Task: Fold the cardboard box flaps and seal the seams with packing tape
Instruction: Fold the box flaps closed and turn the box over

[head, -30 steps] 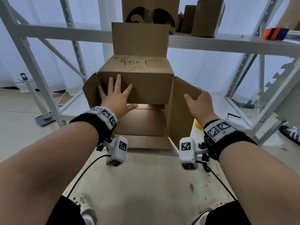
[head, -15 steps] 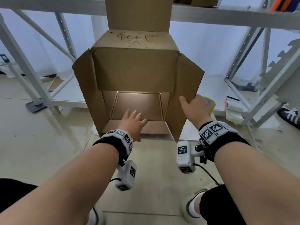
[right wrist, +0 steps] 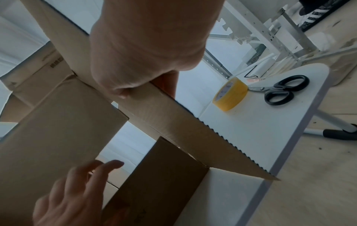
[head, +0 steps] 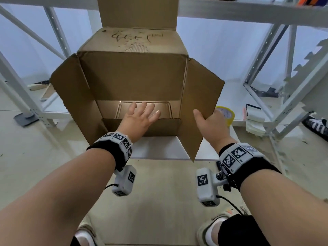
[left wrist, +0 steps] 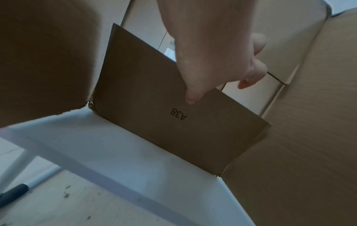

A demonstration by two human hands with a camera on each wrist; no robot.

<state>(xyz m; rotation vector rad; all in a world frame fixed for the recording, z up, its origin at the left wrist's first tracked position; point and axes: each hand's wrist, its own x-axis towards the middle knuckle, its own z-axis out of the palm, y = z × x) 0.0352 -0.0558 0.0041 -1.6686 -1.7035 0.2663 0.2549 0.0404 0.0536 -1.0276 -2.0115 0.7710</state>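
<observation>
A brown cardboard box lies on its side on a small white table, with its open end toward me. The top flap hangs down over the opening and the side flaps splay outward. My left hand reaches over the raised bottom flap with its fingers straight. In the left wrist view the thumb touches that flap, which is printed "A38". My right hand pinches the edge of the right flap, thumb inside and fingers behind; the right wrist view shows this grip. A yellow tape roll stands behind the flap.
Black scissors lie beside the tape near the table's right edge. White metal shelving stands behind and on both sides. A stack of white papers sits on the low shelf to the right, with a shoe beyond it.
My left hand left the hanging top flap and dropped to the bottom flap, which has come up. My right hand stays on the right flap. The view has closed in on the box.
</observation>
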